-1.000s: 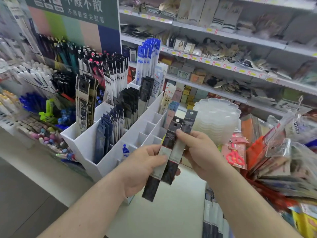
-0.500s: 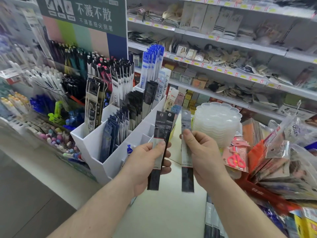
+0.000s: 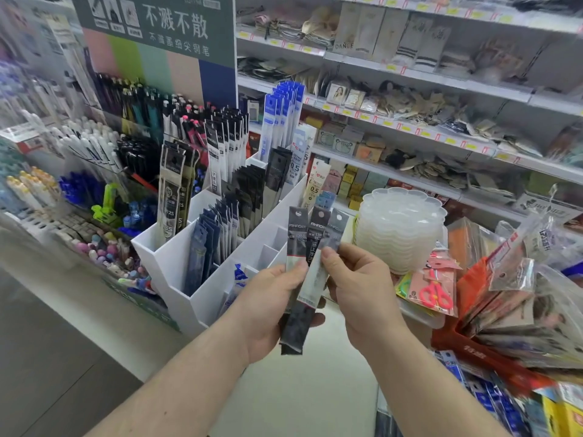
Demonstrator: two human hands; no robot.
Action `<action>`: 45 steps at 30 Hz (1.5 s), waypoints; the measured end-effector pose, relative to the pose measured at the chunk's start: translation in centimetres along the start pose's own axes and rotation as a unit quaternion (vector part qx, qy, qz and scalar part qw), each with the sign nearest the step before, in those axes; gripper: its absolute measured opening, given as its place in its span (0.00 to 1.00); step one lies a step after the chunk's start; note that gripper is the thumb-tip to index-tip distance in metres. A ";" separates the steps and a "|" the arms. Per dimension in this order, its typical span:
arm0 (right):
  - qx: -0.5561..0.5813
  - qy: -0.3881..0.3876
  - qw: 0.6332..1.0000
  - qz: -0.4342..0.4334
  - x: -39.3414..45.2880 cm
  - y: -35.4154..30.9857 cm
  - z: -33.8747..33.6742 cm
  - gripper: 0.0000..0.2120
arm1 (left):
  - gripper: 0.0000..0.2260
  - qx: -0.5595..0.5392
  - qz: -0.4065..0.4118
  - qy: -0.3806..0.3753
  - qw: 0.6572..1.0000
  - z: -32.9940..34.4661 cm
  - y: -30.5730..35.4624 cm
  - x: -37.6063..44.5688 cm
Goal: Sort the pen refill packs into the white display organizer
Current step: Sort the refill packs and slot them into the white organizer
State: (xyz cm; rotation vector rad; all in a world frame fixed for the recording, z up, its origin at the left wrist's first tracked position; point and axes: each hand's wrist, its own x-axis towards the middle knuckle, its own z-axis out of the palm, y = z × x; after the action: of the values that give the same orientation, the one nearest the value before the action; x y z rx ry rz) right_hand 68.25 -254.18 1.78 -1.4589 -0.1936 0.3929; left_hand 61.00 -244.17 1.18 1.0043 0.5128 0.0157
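A: What is the person holding?

B: Three refill packs [image 3: 310, 257], long flat sleeves of glossy plastic, fanned out upright in front of the chest. Each has a dark header with a round hang hole and the word "AIHAO" in pale letters; two show "1388" below it. The lower ends are dark and a little blurred.

A: And the hands?

B: The left hand [image 3: 271, 307] grips the packs around their middle, thumb on the front, fingers curled behind. The right hand [image 3: 362, 288] pinches the rightmost pack near its upper half with thumb and forefinger. The two hands sit close together, both on the fan.

A: Where does that put the packs relative to the organizer?

B: Just in front of it and slightly to its right, not inside. The white organizer [image 3: 176, 263] is smooth, hard plastic, stepped in tiers and split into square compartments. The back ones hold black, grey and blue-and-white packs standing upright; the near left one holds dark navy packs [image 3: 202, 247].

A: Any other writing to read?

B: A green sign [image 3: 157, 23] above carries "不溅不散" in large white characters. Two packs behind the organizer show "0.5".

A: What sits to the right?

B: A stack of clear scalloped plastic trays [image 3: 400, 228], and beside it a packet with red scissors [image 3: 437, 293].
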 end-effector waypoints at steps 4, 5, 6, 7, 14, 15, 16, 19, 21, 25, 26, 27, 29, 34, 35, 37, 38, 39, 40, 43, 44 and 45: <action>-0.008 -0.060 0.996 0.068 0.1 -0.4 -0.8 0.14 | 0.12 0.054 0.013 -0.006 0.998 -0.2 -0.1 0.0; -0.005 -0.067 0.994 0.082 0.1 -0.6 -1.0 0.15 | 0.12 0.074 0.018 -0.002 0.997 -0.2 -0.1 0.1; 0.006 -0.071 0.993 0.094 0.0 -0.9 -1.2 0.15 | 0.11 0.092 0.022 0.007 0.996 -0.2 -0.1 0.1; 0.024 -0.070 0.992 0.101 0.0 -1.0 -1.3 0.15 | 0.11 0.102 0.025 0.020 0.994 -0.3 -0.1 0.2; 0.116 -0.037 0.987 0.108 0.8 -0.9 -2.3 0.06 | 0.16 0.040 -0.029 0.011 0.999 -0.2 -0.1 0.3; 0.108 -0.040 0.987 0.111 0.7 -0.8 -2.4 0.06 | 0.16 0.031 -0.033 -0.003 0.999 -0.2 -0.2 0.2; 0.099 -0.046 0.988 0.111 0.6 -0.9 -2.5 0.07 | 0.15 0.021 -0.034 -0.016 0.999 -0.2 -0.2 0.2; 0.095 -0.047 0.989 0.106 0.2 -0.9 -2.5 0.07 | 0.11 -0.007 -0.026 -0.050 0.998 -0.5 -0.4 0.1; 0.104 -0.051 0.987 0.112 0.2 -0.8 -2.6 0.06 | 0.16 -0.034 -0.017 -0.075 0.996 -0.6 -0.6 0.1; 0.102 -0.075 0.985 0.116 -0.1 -1.1 -2.6 0.07 | 0.15 -0.048 -0.007 -0.081 0.996 -0.7 -0.6 0.0; 0.099 -0.082 0.985 0.118 -0.1 -1.1 -2.6 0.05 | 0.14 -0.050 -0.007 -0.083 0.995 -0.7 -0.5 -0.2; 0.098 -0.091 0.984 0.121 0.0 -1.0 -2.7 0.04 | 0.14 -0.048 -0.006 -0.087 0.995 -0.7 -0.5 -0.2; 0.099 -0.104 0.981 0.128 0.1 -1.0 -2.8 0.07 | 0.13 -0.023 -0.002 -0.095 0.995 -0.7 -0.6 -0.3; 0.098 -0.063 0.985 0.128 0.0 -0.8 -2.4 0.09 | 0.10 0.014 0.012 -0.064 0.998 -0.7 -0.8 -0.3; 0.097 -0.055 0.986 0.127 0.0 -0.7 -2.4 0.08 | 0.10 0.020 0.016 -0.056 0.998 -0.7 -0.8 -0.2; 0.087 -0.050 0.986 0.133 0.2 -0.4 -2.4 0.06 | 0.10 0.021 0.021 -0.046 0.998 -0.7 -0.8 -0.2; 0.080 -0.048 0.987 0.134 0.2 -0.3 -2.4 0.05 | 0.10 0.019 0.021 -0.044 0.999 -0.6 -0.7 -0.2; 0.072 -0.045 0.988 0.132 0.2 -0.1 -2.3 0.06 | 0.09 0.018 0.019 -0.043 0.999 -0.6 -0.6 -0.3; 0.062 -0.042 0.989 0.129 0.3 0.0 -2.3 0.07 | 0.09 0.018 0.019 -0.045 0.999 -0.5 -0.6 -0.3; 0.034 -0.029 0.993 0.110 0.2 0.1 -2.1 0.10 | 0.07 0.023 0.025 -0.045 0.998 -0.6 -0.6 -0.2; 0.028 -0.025 0.994 0.104 0.2 0.1 -2.1 0.10 | 0.07 0.026 0.025 -0.042 0.998 -0.7 -0.6 -0.2; 0.024 -0.023 0.994 0.101 0.3 0.2 -2.0 0.11 | 0.08 0.025 0.024 -0.040 0.999 -0.8 -0.7 -0.2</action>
State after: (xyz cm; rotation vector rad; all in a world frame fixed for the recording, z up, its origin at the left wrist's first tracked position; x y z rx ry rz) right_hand 69.19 -255.96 1.34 -1.4271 -0.0716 0.5915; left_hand 60.33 -243.91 0.35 1.0622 0.4174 0.0047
